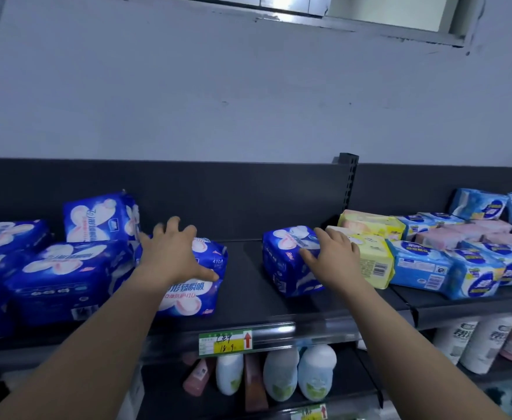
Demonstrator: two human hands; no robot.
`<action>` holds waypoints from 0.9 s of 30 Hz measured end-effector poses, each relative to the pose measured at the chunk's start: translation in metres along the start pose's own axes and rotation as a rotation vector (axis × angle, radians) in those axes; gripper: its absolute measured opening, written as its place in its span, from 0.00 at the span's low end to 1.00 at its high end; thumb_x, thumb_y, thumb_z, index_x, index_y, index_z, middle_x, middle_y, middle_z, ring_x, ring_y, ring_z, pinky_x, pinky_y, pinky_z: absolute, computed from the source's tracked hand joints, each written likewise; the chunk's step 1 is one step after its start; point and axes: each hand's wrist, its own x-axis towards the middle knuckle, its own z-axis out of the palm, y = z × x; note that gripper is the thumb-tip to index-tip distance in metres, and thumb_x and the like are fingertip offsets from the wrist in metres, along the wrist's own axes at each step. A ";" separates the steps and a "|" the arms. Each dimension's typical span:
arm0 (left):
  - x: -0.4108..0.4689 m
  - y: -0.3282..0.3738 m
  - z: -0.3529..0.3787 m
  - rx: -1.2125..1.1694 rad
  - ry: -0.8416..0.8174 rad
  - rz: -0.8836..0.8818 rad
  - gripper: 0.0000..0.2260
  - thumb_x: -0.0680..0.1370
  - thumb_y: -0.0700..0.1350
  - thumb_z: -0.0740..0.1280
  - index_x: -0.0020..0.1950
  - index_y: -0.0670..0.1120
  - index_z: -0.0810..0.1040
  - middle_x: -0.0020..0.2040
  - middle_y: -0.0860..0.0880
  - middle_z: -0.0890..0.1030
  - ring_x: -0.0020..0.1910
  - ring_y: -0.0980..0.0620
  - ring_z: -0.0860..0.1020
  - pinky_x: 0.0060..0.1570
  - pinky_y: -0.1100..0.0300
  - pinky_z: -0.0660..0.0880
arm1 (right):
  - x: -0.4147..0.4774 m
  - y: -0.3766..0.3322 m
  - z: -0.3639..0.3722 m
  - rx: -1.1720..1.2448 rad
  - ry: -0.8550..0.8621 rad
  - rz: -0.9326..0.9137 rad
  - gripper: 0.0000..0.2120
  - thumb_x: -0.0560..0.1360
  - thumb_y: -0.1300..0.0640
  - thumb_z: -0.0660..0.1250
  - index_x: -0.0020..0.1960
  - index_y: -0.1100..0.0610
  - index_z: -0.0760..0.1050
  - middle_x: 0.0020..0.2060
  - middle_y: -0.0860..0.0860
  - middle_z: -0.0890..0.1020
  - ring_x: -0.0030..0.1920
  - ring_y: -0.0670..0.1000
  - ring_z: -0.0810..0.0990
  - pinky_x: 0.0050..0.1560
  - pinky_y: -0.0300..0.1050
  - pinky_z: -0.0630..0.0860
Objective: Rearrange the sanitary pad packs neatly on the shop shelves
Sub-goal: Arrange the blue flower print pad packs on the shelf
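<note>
Dark blue sanitary pad packs lie on the black top shelf (245, 286). My left hand (173, 253) rests spread on top of one dark blue pack (197, 292) left of the middle, thumb along its front. My right hand (330, 256) lies on another dark blue pack (282, 265) standing alone right of the middle, fingers over its top. More dark blue packs (63, 277) are piled at the left, one (100, 216) on top at the back. Yellow packs (370, 259) sit just right of my right hand.
Light blue packs (449, 268) and pink packs (461, 234) fill the right shelf section. A slotted black upright (350, 183) divides the sections. A price tag (226, 342) sits on the shelf edge. Bottles (282, 374) stand on the shelf below.
</note>
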 end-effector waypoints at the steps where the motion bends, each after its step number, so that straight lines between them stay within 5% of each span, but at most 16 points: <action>1: 0.003 0.002 -0.001 -0.016 -0.040 -0.013 0.41 0.56 0.75 0.70 0.61 0.55 0.66 0.65 0.49 0.71 0.64 0.43 0.69 0.60 0.43 0.67 | 0.003 0.002 0.000 0.002 -0.008 0.006 0.28 0.77 0.41 0.59 0.73 0.51 0.62 0.72 0.53 0.66 0.73 0.55 0.61 0.71 0.57 0.58; 9: 0.000 0.011 0.000 -0.158 0.037 -0.097 0.43 0.57 0.76 0.68 0.64 0.56 0.65 0.60 0.50 0.75 0.57 0.45 0.75 0.53 0.48 0.71 | 0.018 0.005 0.007 0.061 -0.116 0.049 0.37 0.74 0.32 0.59 0.75 0.51 0.59 0.71 0.58 0.67 0.71 0.58 0.64 0.69 0.53 0.61; 14: -0.009 0.007 0.009 -0.214 0.047 -0.162 0.47 0.57 0.79 0.65 0.70 0.57 0.62 0.67 0.49 0.71 0.63 0.43 0.70 0.59 0.44 0.69 | 0.021 -0.001 0.010 0.187 -0.185 0.094 0.40 0.67 0.30 0.67 0.66 0.58 0.66 0.62 0.56 0.73 0.62 0.57 0.72 0.56 0.50 0.71; 18: -0.021 0.003 0.009 -0.176 -0.045 -0.136 0.48 0.61 0.76 0.67 0.74 0.58 0.55 0.72 0.50 0.64 0.68 0.44 0.65 0.62 0.45 0.66 | 0.017 -0.013 0.008 0.176 -0.201 0.067 0.49 0.58 0.30 0.74 0.66 0.59 0.63 0.63 0.56 0.67 0.64 0.56 0.66 0.60 0.48 0.68; 22: -0.034 -0.004 0.006 -0.232 -0.029 -0.151 0.46 0.62 0.71 0.71 0.74 0.59 0.55 0.71 0.51 0.65 0.67 0.44 0.66 0.62 0.46 0.66 | 0.009 -0.021 0.009 0.245 -0.289 0.042 0.57 0.52 0.32 0.77 0.73 0.46 0.55 0.65 0.56 0.61 0.68 0.58 0.61 0.66 0.51 0.66; 24: -0.042 -0.004 0.006 -0.271 0.038 -0.171 0.45 0.63 0.71 0.71 0.74 0.59 0.56 0.71 0.51 0.65 0.67 0.44 0.66 0.63 0.45 0.65 | 0.003 -0.024 0.013 0.364 -0.349 0.044 0.58 0.50 0.37 0.80 0.72 0.37 0.50 0.65 0.57 0.62 0.65 0.60 0.67 0.64 0.54 0.71; 27: -0.055 -0.006 0.008 -0.325 0.154 -0.219 0.45 0.63 0.70 0.72 0.74 0.58 0.58 0.71 0.51 0.66 0.68 0.44 0.66 0.63 0.45 0.66 | -0.004 -0.028 0.020 0.387 -0.253 0.001 0.51 0.54 0.40 0.79 0.68 0.36 0.51 0.58 0.55 0.69 0.58 0.58 0.73 0.57 0.55 0.75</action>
